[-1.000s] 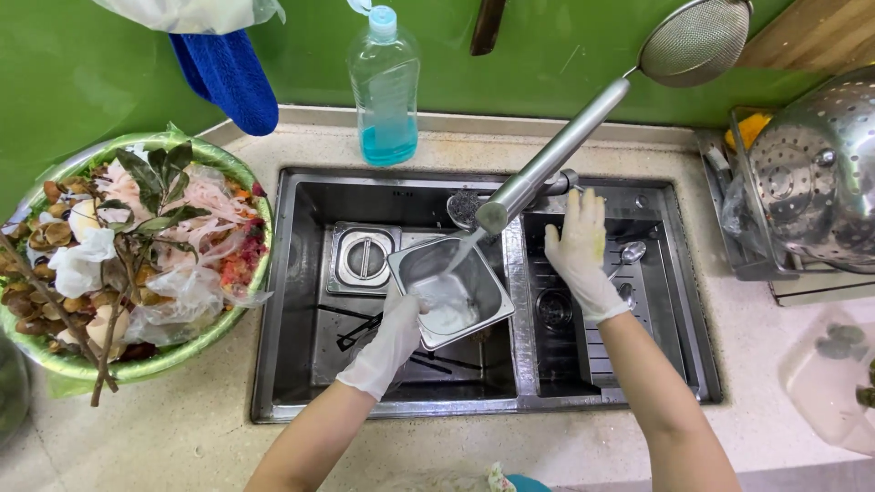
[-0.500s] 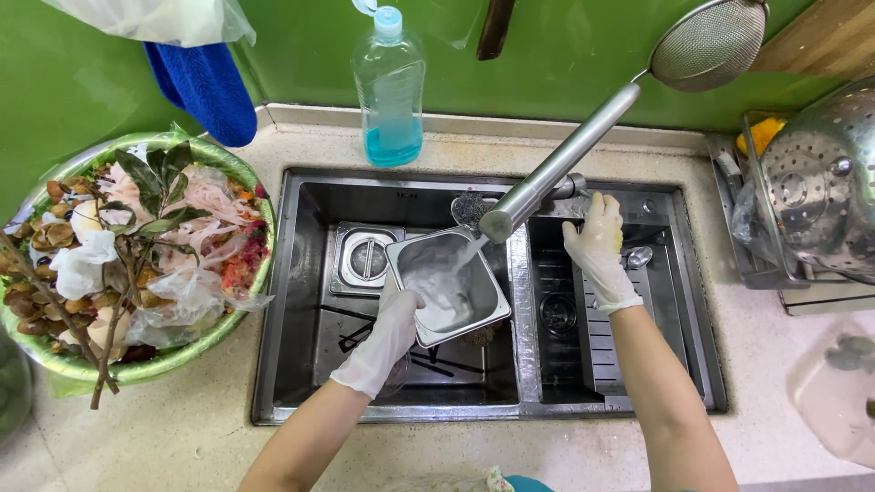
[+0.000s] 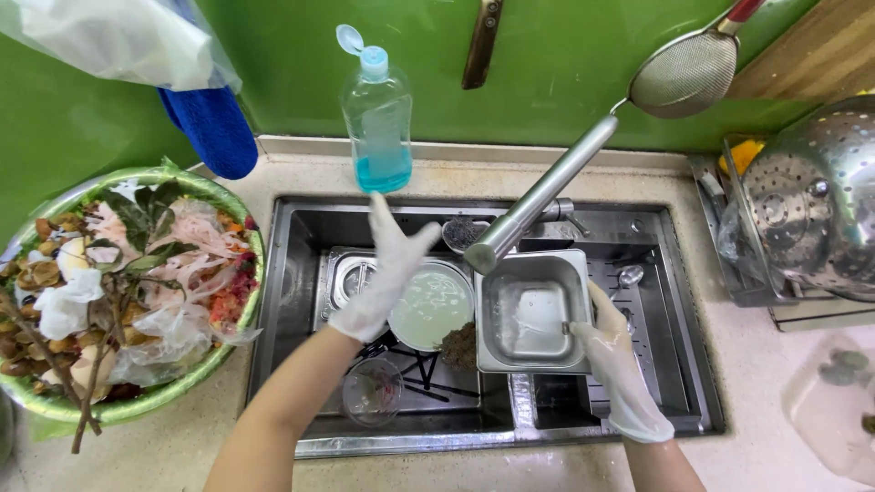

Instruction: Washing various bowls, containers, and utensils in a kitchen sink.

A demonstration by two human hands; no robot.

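Behind the steel sink [image 3: 292, 273], on the pale counter against the green wall, stands a clear plastic bottle [image 3: 376, 128] — flip cap open, blue liquid low in its base. A blue cloth [image 3: 211, 128] hangs to its left under a clear plastic bag [image 3: 109, 41], and a mesh strainer [image 3: 684, 73] hangs to its right.

Over the sink's divider sits a small rectangular steel pan [image 3: 533, 314], smooth and shiny, wet inside, right under the mouth of the long tubular faucet [image 3: 542, 196]. The right hand [image 3: 612, 351], in a thin translucent glove, grips the pan's right rim. The left hand [image 3: 387, 269], gloved too, is well clear of it — fingers spread wide, holding nothing, raised above a round bowl of cloudy liquid [image 3: 430, 305] in the left basin. A dark scouring pad [image 3: 458, 346] lies between bowl and pan; a small glass bowl [image 3: 372, 390] rests below.

At far left, a green-rimmed basin [image 3: 137, 410] is heaped with leaves, peelings and plastic scraps. A perforated steel colander [image 3: 811, 200] sits at right.
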